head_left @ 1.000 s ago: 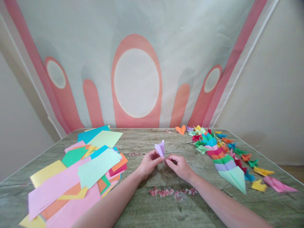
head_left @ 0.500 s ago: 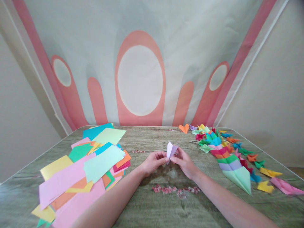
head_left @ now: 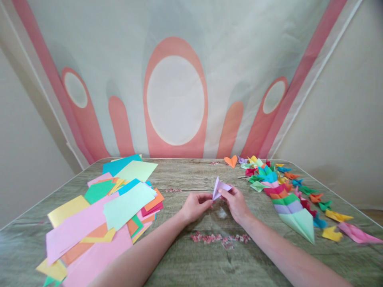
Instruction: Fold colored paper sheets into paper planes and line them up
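A small folded piece of lilac paper is held just above the middle of the table, its pointed tip upward and one flap spread to the right. My left hand pinches its lower left corner between thumb and fingers. On the right side, my right hand grips the flap, with the thumb lying over the paper's face. Both hands are closed on the same piece. Some fingertips behind the paper are hidden.
Loose coloured sheets lie overlapping on the left. At right are a row of nested paper planes and several small folded figures. An orange paper heart lies near the far edge of the wood-patterned table.
The lilac paper has turned in my fingers, and its flap now opens to the right. My right hand has shifted from its lower tip onto the flap. The view has swung slightly.
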